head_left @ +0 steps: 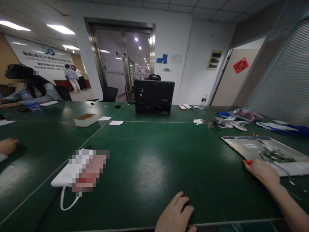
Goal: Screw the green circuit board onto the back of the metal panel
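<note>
One panel (248, 153) looks stiff but fragile, best held edgewise; beside it, the right hand (264, 172) clamps an orange object (248, 162); left of it, the left hand (175, 214) lies loosely spread.

The glass double door (109, 56) sits in a steel frame (120, 23) in a white wall (173, 38). Left of this door, lit ceiling panels (60, 29) shine above a lettered white sign board (41, 59) and pale floor (82, 96). In front of it stand a black office chair (110, 94) and, nearer, a green table (145, 138). Right of it come a pale door leaf (228, 79) bearing a red diamond (240, 65), then, farther right, slatted blinds (287, 67).
</note>
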A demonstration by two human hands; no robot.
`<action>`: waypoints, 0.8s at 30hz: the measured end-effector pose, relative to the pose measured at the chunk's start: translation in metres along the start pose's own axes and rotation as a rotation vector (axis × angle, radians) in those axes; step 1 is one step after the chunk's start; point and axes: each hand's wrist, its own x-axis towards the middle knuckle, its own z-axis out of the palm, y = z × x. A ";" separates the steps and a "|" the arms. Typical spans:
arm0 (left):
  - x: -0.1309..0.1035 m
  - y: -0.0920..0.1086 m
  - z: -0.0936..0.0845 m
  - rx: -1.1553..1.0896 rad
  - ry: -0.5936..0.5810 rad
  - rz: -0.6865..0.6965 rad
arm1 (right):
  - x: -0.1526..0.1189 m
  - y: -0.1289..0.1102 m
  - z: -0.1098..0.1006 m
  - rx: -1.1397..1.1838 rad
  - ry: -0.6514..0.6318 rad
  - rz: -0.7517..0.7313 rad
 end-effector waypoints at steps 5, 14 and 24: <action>-0.002 0.008 -0.007 -0.068 -0.011 -0.045 | -0.029 -0.031 -0.003 -0.007 -0.103 -0.138; -0.006 0.015 -0.030 -0.139 0.036 -0.091 | -0.173 -0.176 -0.051 -0.029 -0.016 -0.472; -0.012 -0.015 -0.102 -0.048 0.316 -0.263 | -0.300 -0.304 -0.087 0.207 -0.269 -0.916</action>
